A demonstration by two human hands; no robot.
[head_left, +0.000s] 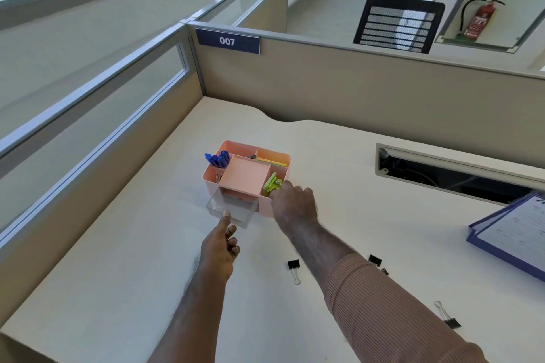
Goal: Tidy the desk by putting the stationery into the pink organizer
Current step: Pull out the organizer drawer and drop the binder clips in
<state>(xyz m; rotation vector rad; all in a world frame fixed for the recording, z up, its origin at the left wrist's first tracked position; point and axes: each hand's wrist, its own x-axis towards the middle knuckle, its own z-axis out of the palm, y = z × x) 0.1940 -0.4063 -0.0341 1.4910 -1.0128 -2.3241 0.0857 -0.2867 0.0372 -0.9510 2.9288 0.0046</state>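
Observation:
The pink organizer (244,175) stands mid-desk with blue pens (218,158) upright in its back-left slot and yellow notes (271,161) at the back right. Its clear drawer (231,209) is pulled out at the front. My left hand (219,247) touches the drawer's front edge with a fingertip, the other fingers curled. My right hand (295,205) rests at the organizer's right front corner, fingers on a green stapler (272,183) in the right slot. Black binder clips lie on the desk: one (294,267) between my arms, one (376,261) beside my right forearm, one (448,317) near the front right.
A blue folder with papers (516,237) lies at the right edge. A cable slot (451,177) is open in the desk behind it. Beige partitions (354,82) wall the desk at the back and left. A black chair (398,23) stands beyond.

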